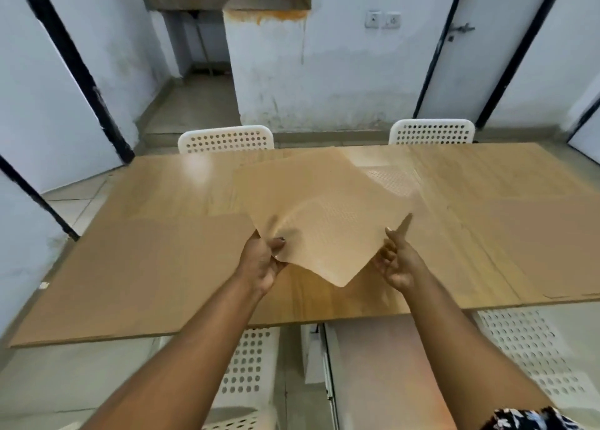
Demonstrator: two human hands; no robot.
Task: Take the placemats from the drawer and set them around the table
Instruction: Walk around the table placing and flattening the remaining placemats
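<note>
I hold a tan, flexible placemat [324, 208] tilted above the middle of the wooden table [181, 183]. My left hand [263, 260] is shut on its near left edge, thumb on top. My right hand [397, 260] is at the mat's near right edge with fingers apart and the index finger along the edge, not gripping it. A second tan placemat [136, 267] lies flat on the table's near left part. Another flat mat [532, 241] seems to lie on the near right part. A dotted patch [391, 178] shows behind the held mat; I cannot tell what it is.
Two white perforated chairs [225, 139] [431, 132] stand at the far side of the table. Two more white chairs [250, 364] [526, 348] are tucked under the near edge. Doors and white walls surround the room, with a passage at the back left.
</note>
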